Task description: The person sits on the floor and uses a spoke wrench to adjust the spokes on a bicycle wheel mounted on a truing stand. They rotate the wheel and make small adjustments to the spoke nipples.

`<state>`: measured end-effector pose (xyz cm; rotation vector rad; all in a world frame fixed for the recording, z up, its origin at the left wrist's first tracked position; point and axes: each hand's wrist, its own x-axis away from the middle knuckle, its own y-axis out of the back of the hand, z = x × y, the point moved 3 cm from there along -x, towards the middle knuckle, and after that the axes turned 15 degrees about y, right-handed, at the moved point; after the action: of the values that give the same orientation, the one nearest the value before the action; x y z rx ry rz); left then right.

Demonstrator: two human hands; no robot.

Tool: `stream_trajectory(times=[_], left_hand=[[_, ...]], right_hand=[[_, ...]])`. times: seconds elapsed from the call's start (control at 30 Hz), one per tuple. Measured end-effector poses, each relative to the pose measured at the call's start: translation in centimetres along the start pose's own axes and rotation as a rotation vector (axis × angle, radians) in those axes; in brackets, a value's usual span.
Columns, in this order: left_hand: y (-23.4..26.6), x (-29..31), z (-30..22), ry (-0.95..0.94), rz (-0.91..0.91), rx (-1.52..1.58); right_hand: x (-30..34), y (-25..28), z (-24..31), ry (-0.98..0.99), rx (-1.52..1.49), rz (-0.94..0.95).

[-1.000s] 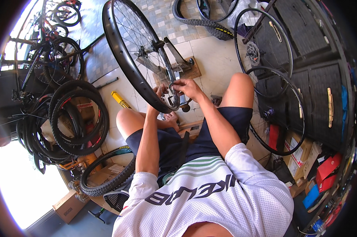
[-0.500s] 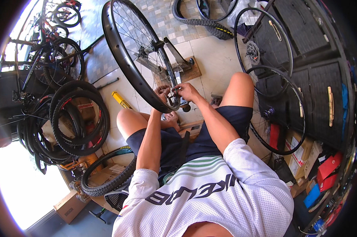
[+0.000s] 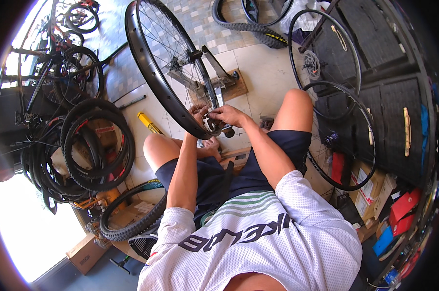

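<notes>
A black bicycle wheel rim (image 3: pixel 154 80), laced with thin spokes, stands upright in front of me in a metal wheel truing stand (image 3: pixel 212 65). The stand rests on a wooden base (image 3: pixel 237 88). At the near end of the rim, my left hand (image 3: pixel 198 113) reaches among the spokes with fingers closed; what they grip is too small to name. Close beside it, my right hand (image 3: pixel 228 115) is pinched at the rim's right edge, over dark small parts of the stand. Whatever sits between its fingertips is hidden.
Bare tires (image 3: pixel 100 145) hang in a bunch at left, below several bicycles. A yellow box (image 3: pixel 149 123) lies on the floor by my left knee. Two wheels (image 3: pixel 345 136) lean against black cabinets (image 3: pixel 389 111) at right. A knobby tire (image 3: pixel 132 228) lies near my left elbow.
My right hand has shifted slightly left, closer to my left hand, and its fingers have curled lower. The wheel and my left hand look nearly the same.
</notes>
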<state>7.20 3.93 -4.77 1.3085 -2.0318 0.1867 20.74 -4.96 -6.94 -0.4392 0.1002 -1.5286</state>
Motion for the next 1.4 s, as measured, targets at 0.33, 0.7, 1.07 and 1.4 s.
stream_trajectory(times=[0.33, 0.7, 1.07, 1.4], left_hand=[[0.7, -0.3, -0.6, -0.017, 0.05, -0.055], [0.2, 0.1, -0.8, 0.009, 0.086, 0.116], [1.0, 0.6, -0.7, 0.172, 0.08, 0.221], [0.5, 0.0, 0.5, -0.077, 0.034, 0.03]], right_hand=[[-0.1, -0.6, 0.9, -0.04, 0.052, -0.024], [-0.4, -1.8, 1.2, 0.141, 0.636, -0.331], [0.6, 1.4, 3.2, 0.206, -0.079, -0.41], [-0.6, 0.4, -1.2, 0.121, 0.178, -0.178]])
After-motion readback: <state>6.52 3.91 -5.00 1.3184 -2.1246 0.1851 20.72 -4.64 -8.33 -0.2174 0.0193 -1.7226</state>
